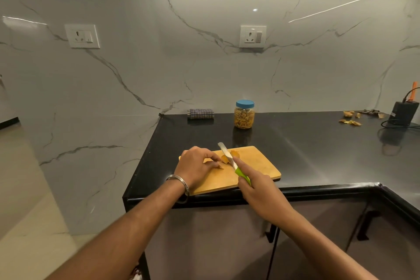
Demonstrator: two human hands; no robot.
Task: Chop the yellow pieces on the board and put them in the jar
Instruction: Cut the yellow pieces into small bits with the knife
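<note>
A wooden cutting board (256,166) lies at the front edge of the black counter. Yellow pieces (235,153) sit on its far left part. My left hand (196,166) rests on the board with curled fingers, holding down a yellow piece (219,166) at its fingertips. My right hand (255,186) grips the green handle of a knife (228,157), index finger laid along the spine; the blade lies across the yellow pieces. Behind the board stands a clear jar (244,115) with a blue lid on, filled with yellow bits.
A folded checked cloth (200,113) lies against the wall left of the jar. Peel scraps (351,118) and a black box with a cable (403,112) sit at the far right. The counter's left edge drops off beside the board.
</note>
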